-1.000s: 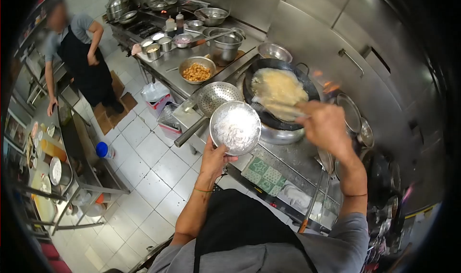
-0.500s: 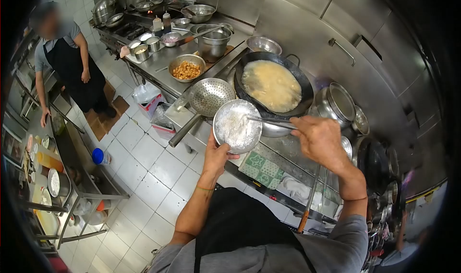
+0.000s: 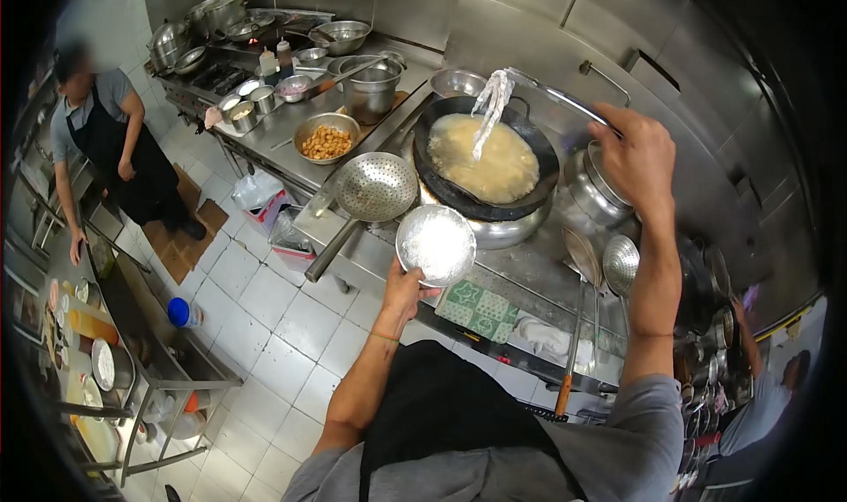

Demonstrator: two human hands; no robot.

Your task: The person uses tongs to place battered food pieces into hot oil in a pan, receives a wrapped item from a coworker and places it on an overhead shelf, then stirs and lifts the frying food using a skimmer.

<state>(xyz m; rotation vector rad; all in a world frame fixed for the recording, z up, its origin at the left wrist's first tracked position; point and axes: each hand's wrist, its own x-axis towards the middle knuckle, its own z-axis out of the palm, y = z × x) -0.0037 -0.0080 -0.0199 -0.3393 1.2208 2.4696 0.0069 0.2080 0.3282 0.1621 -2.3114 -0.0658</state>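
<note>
My left hand (image 3: 403,292) grips the rim of a metal bowl (image 3: 404,268) that has white flour (image 3: 441,244) in it. Up at the right, my right hand (image 3: 637,153) is closed around metal tongs (image 3: 565,99). From their tip dangle limp, flour-coated white pieces (image 3: 494,114), whose kind I cannot make out. They hang above a black wok (image 3: 551,162) of bubbling yellowish oil (image 3: 494,162). A perforated metal strainer (image 3: 378,187) rests left of the wok, its handle reaching toward me.
On the counter are a bowl of browned fried pieces (image 3: 326,142) and a large metal pot (image 3: 369,92). Ladles (image 3: 622,264) lie at the right, with a green patterned cloth (image 3: 476,312) along the front edge. Another person (image 3: 115,136) stands at the left.
My right hand has lifted the tongs from the flour bowl up and away over the wok, carrying the coated pieces. The bowl stays in my left hand, nearly in place.
</note>
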